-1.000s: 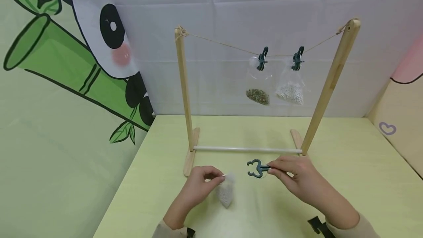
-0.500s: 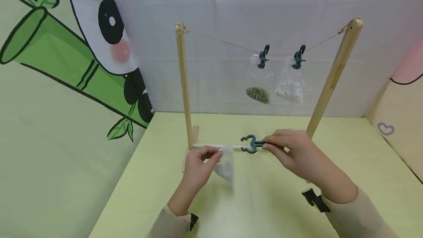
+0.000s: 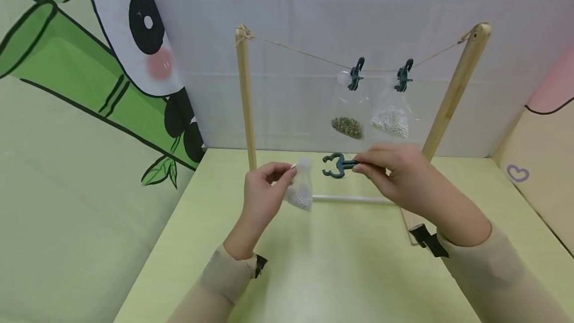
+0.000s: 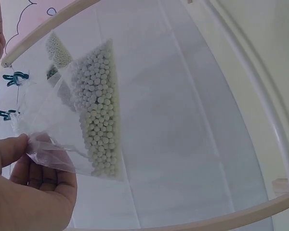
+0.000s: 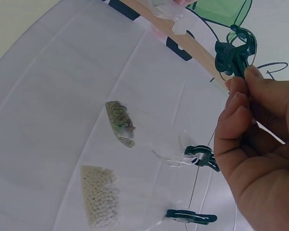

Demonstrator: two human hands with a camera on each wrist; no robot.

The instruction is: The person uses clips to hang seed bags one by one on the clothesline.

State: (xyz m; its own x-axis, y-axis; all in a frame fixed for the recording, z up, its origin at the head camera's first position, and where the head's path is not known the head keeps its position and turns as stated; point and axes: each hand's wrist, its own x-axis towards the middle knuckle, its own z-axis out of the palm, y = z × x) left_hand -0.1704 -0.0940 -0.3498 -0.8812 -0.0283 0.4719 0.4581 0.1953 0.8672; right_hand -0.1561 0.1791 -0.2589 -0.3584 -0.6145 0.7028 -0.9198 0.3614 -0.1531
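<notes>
In the head view my left hand (image 3: 265,191) pinches the top edge of a small mesh bag (image 3: 299,191). Small white beads fill the bag's lower part, plain in the left wrist view. My right hand (image 3: 399,176) squeezes the handles of a dark green clip (image 3: 339,165), whose jaws stand apart and point left toward the bag. Behind and above, a thin string (image 3: 296,54) carries two more green clips. The left clip (image 3: 356,75) holds a clear bag of greenish-brown bits (image 3: 348,127). From the right clip (image 3: 403,76) hangs a bag of white pellets (image 3: 391,122).
A wooden left post (image 3: 246,98) and right post (image 3: 458,88) hold up the string. A white rod (image 3: 352,199) joins them low down, partly behind the held bag. A pale yellow table (image 3: 336,268) lies below, with a grey-white backdrop (image 3: 215,59) behind.
Both hands have risen and moved away from the head camera, carrying the bag and the clip up past the white rod. The grips and the hanging bags look the same.
</notes>
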